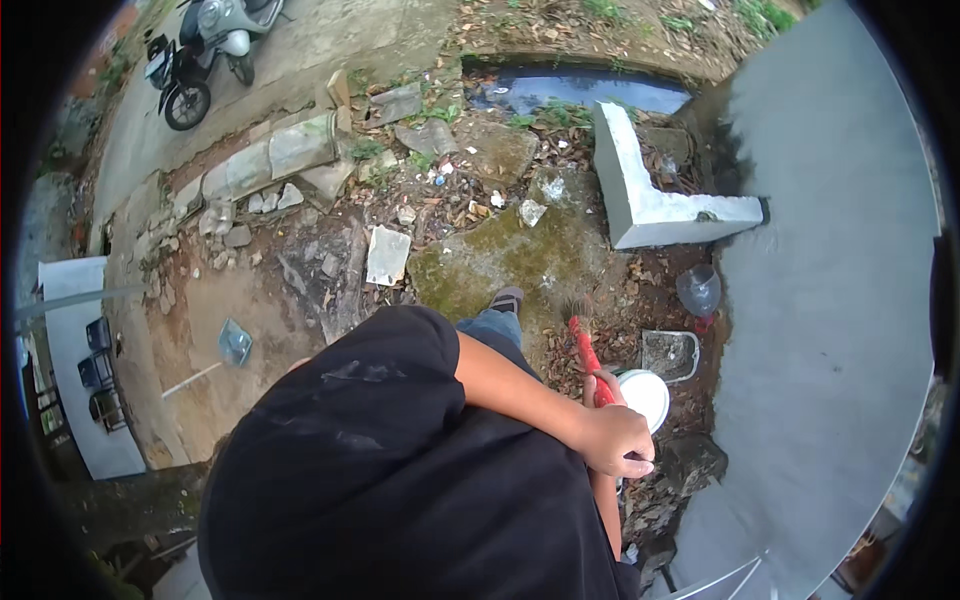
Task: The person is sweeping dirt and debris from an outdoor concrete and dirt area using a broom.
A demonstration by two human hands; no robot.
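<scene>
A brush (587, 355) with a red handle and splayed bristles points away from me over the leaf-strewn ground. My right hand (606, 384) is closed around its handle, mostly hidden behind my other hand. My left hand (618, 440) crosses over the right wrist with its fingers curled; what lies inside them, if anything, is hidden. Pale smears mark its fingertips. Right beside both hands stands a white bucket (648, 400), partly covered by them; its contents cannot be made out.
A grey plastered wall (825, 300) rises close on my right. A low white L-shaped wall (680, 218) juts from it. Near the bucket lie a tray-like container (670, 355) and a clear plastic bag (698, 290). Broken slabs (388, 255) and a parked scooter (210, 50) are farther left.
</scene>
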